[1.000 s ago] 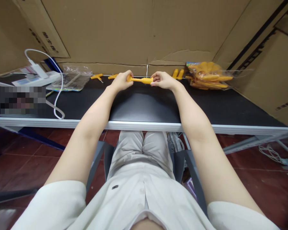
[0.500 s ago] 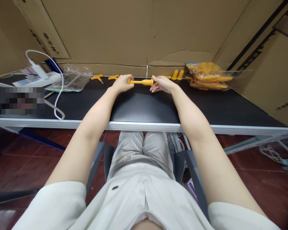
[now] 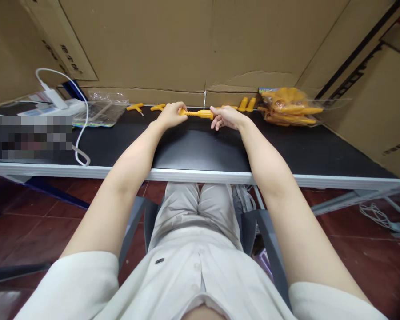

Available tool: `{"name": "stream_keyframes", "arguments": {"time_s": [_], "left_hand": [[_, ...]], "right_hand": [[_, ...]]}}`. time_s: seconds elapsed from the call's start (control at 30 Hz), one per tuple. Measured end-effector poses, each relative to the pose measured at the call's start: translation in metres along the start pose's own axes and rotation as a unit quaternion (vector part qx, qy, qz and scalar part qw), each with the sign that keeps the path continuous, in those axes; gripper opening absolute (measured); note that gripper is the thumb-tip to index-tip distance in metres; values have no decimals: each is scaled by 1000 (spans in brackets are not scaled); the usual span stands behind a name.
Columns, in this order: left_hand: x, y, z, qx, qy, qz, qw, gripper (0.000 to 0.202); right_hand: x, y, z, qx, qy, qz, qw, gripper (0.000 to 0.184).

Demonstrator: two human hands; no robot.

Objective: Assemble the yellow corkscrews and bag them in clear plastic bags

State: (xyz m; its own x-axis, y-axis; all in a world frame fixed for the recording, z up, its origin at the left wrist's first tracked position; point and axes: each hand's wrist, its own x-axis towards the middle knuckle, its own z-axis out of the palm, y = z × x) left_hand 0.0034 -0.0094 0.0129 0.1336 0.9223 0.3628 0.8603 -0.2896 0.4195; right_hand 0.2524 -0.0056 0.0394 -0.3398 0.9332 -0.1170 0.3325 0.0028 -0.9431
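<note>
A yellow plastic screwdriver-like toy lies crosswise between my hands at the far side of the black table. My left hand is closed around its left end. My right hand rests at its thick right end with the fingers loosened and pointing down; whether it grips the toy is unclear. Two small yellow T-shaped parts lie left of my left hand. Two short yellow pieces lie right of my right hand.
A clear bag of yellow toy parts sits at the back right. At the back left lie an empty clear bag, a white charger with cable and a power strip. Cardboard walls stand behind and on the right.
My right hand has loosened from a closed grip on the toy's right end; its fingers now hang down. The toy has sunk slightly toward the table. My left hand keeps hold.
</note>
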Motion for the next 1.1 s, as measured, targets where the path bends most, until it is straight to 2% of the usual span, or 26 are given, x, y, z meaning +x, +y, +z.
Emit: {"name": "stream_keyframes", "arguments": {"time_s": [0.2, 0.3, 0.4, 0.5, 0.6, 0.67, 0.77, 0.97, 1.1], "left_hand": [[3, -3, 3, -14, 27, 6, 1000, 38], [5, -4, 5, -22, 28, 11, 999, 37], [7, -7, 8, -24, 27, 11, 999, 36], [7, -8, 9, -8, 24, -2, 1000, 38], [6, -8, 7, -3, 14, -11, 1000, 40], [5, -7, 6, -3, 13, -7, 1000, 40], [3, -5, 4, -1, 13, 2, 1000, 40], [1, 1, 4, -12, 9, 0, 1000, 42], [0, 2, 4, -15, 14, -2, 1000, 42]], "right_hand": [[8, 4, 4, -53, 67, -24, 996, 77], [12, 5, 4, -67, 103, -47, 991, 86], [10, 3, 3, -73, 86, -8, 994, 87], [3, 1, -1, -48, 35, 21, 998, 71], [-4, 1, -6, -10, 20, -23, 999, 38], [-6, 1, -8, -3, 32, -46, 998, 30], [-6, 1, -7, -10, 42, -41, 998, 24], [7, 6, -1, -41, 45, -16, 998, 62], [15, 10, 1, -67, 72, -16, 995, 77]]}}
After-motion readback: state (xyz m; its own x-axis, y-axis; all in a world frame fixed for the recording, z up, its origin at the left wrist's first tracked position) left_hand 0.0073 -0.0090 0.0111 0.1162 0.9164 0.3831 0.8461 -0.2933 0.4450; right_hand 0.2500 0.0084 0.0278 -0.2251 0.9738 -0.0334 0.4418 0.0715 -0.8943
